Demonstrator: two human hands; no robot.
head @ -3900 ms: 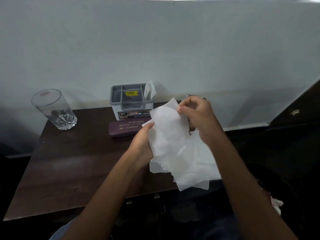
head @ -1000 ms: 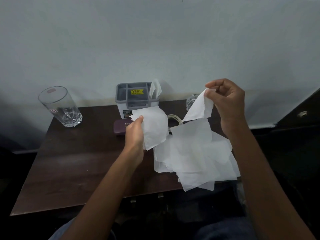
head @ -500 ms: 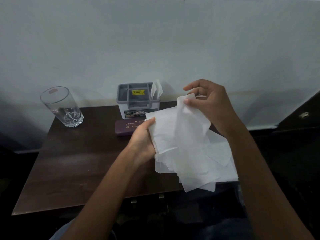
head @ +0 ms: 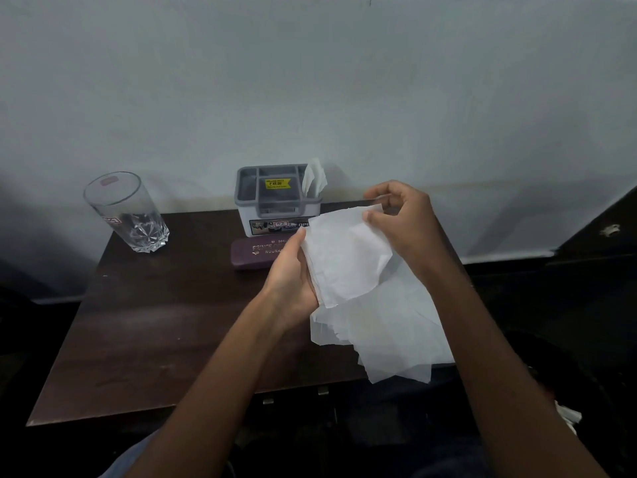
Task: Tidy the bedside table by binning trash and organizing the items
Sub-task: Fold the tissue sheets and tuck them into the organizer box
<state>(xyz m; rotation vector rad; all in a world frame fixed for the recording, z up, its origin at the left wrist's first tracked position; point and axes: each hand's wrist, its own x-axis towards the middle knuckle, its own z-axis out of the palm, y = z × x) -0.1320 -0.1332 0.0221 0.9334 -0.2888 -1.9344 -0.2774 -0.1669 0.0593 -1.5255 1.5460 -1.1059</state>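
Over the right half of the dark wooden bedside table (head: pixel 144 326), my left hand (head: pixel 293 277) grips a stack of white tissue sheets (head: pixel 344 257) from the left side. My right hand (head: pixel 400 219) pinches the top right corner of the uppermost sheet. More loose white tissue sheets (head: pixel 389 332) lie spread below, hanging over the table's front right edge. A grey and white organizer box (head: pixel 275 201) with a tissue in its right slot stands at the back. A maroon spectacle case (head: pixel 251 253) lies in front of it, partly hidden by my left hand.
An empty drinking glass (head: pixel 127 212) stands at the table's back left corner. A pale wall rises directly behind the table. Dark furniture (head: pixel 599 243) stands to the right, and the floor around is dark.
A second ago my right hand held one sheet up and apart; it has since brought that sheet down onto the stack in my left hand.
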